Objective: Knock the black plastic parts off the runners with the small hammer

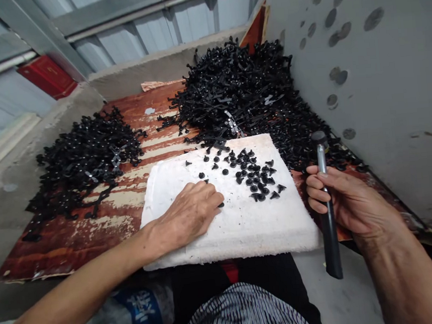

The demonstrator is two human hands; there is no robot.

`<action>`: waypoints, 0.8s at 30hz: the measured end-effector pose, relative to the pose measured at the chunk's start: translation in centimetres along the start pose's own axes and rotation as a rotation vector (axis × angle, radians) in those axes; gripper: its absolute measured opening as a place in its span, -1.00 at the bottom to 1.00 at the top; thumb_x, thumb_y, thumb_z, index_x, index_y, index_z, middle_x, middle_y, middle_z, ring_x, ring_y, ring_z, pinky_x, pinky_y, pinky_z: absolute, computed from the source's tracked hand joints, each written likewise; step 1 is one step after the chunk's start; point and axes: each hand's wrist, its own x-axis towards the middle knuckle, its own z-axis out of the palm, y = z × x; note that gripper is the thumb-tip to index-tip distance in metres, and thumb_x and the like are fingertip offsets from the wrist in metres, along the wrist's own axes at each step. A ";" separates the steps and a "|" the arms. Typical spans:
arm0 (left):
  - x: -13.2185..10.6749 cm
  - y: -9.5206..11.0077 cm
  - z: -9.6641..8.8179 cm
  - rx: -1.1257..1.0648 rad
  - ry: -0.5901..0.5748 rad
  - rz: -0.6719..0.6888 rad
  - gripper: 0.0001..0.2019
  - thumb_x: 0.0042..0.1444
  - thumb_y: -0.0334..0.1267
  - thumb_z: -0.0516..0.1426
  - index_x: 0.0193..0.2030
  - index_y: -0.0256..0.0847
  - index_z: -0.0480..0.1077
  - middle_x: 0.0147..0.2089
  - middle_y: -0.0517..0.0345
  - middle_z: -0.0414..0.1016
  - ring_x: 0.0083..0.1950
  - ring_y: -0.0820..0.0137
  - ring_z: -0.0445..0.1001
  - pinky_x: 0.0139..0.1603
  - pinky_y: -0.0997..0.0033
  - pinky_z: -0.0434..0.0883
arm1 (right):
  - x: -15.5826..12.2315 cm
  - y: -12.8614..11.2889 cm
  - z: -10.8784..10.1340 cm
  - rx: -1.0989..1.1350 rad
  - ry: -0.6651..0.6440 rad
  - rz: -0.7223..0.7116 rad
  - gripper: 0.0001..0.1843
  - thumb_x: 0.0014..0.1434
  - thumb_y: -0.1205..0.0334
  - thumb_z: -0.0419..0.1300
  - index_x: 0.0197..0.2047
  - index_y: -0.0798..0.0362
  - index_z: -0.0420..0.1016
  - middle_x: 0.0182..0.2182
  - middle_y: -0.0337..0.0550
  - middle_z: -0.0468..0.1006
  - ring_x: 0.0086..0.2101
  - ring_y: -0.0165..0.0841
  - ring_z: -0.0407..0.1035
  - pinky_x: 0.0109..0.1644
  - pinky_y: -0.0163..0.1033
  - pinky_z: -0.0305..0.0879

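My left hand [190, 212] rests on a white foam block [240, 230], fingers curled and pinched on a small black part at their tips. My right hand [340, 199] is wrapped round the black handle of a small hammer [328, 212], held upright at the block's right edge, its head up. Several small black plastic parts [255, 176] lie scattered on the block's far half, just beyond my left fingers.
A large heap of black plastic parts [240, 89] fills the back right of the worn red board [93, 233]. A smaller heap [83, 158] lies at the left. A grey wall [376, 92] stands close on the right. Striped cloth on my lap [244, 316] is below.
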 end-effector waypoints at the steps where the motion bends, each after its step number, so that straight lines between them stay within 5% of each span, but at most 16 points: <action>1: -0.2 0.2 0.4 0.027 0.022 -0.003 -0.84 0.28 -0.41 -0.04 -0.27 -0.22 0.34 -0.32 0.10 0.36 -0.28 0.34 0.28 -0.23 0.30 0.26 | 0.0 0.0 0.0 -0.001 0.002 -0.002 -0.68 -0.18 0.30 0.46 -0.33 0.08 0.49 -0.59 -0.34 0.28 -0.64 -0.54 0.13 -0.71 -0.44 0.22; 10: 2.6 -1.1 1.1 0.292 0.184 -0.036 -0.74 0.21 -0.54 -0.08 -0.38 -0.22 0.36 -0.42 0.08 0.38 -0.36 0.33 0.25 -0.28 0.25 0.17 | -0.3 0.0 0.4 -0.015 0.002 -0.030 -0.70 -0.22 0.32 0.46 -0.37 0.08 0.50 -0.60 -0.34 0.27 -0.65 -0.56 0.12 -0.71 -0.45 0.20; 19: 2.0 -0.4 0.8 0.188 0.173 0.019 -0.76 0.29 -0.31 -0.02 -0.36 -0.24 0.39 -0.40 0.10 0.40 -0.32 0.34 0.29 -0.22 0.24 0.20 | -0.7 0.0 0.2 0.005 0.011 -0.027 -0.67 -0.24 0.29 0.48 -0.36 0.08 0.52 -0.61 -0.34 0.26 -0.65 -0.55 0.12 -0.72 -0.46 0.19; 24: 5.0 -3.6 -0.3 0.152 0.244 -0.174 -0.77 0.29 -0.37 -0.06 -0.27 -0.24 0.41 -0.30 0.03 0.44 -0.24 0.30 0.34 -0.19 0.27 0.24 | -0.6 0.1 0.1 0.002 0.011 -0.020 -0.65 -0.28 0.24 0.52 -0.38 0.07 0.54 -0.63 -0.35 0.27 -0.66 -0.57 0.12 -0.72 -0.46 0.18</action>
